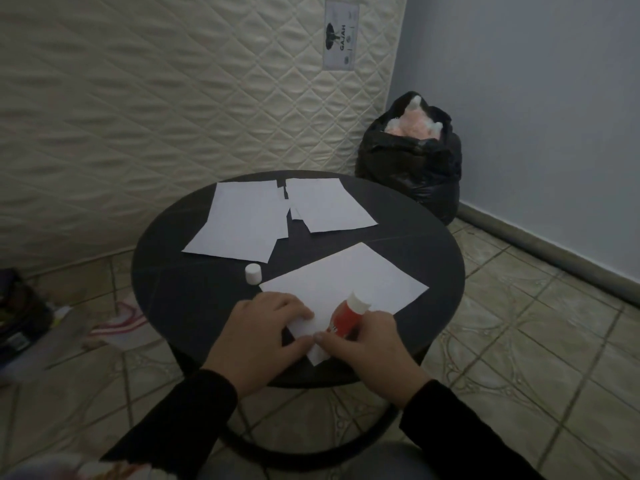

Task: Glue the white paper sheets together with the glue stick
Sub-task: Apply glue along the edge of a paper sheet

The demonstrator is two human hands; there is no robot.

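Left hand [265, 327] spread flat pinning near sheet [346, 289]; right hand [372, 344] grips uncapped glue stick [348, 315]; judgement: stroke outward along edge, keeping sheet pinned.

The room is dim. A round dark table [166, 299] stands in the middle, on a floor [540, 358] of pale tiles with swirly patterns. Behind the table a big cream mattress [156, 109] with a diamond pattern leans upright, and a small label [341, 36] sits near its top. To the right is a plain blue-grey wall [536, 116] with a strip along the bottom where it meets the floor. In the corner, between the mattress and the wall, sits a black plastic bag [412, 164], open at the top with something pink and white inside. Some dark, blurry things [20, 317] lie on the floor at the far left.
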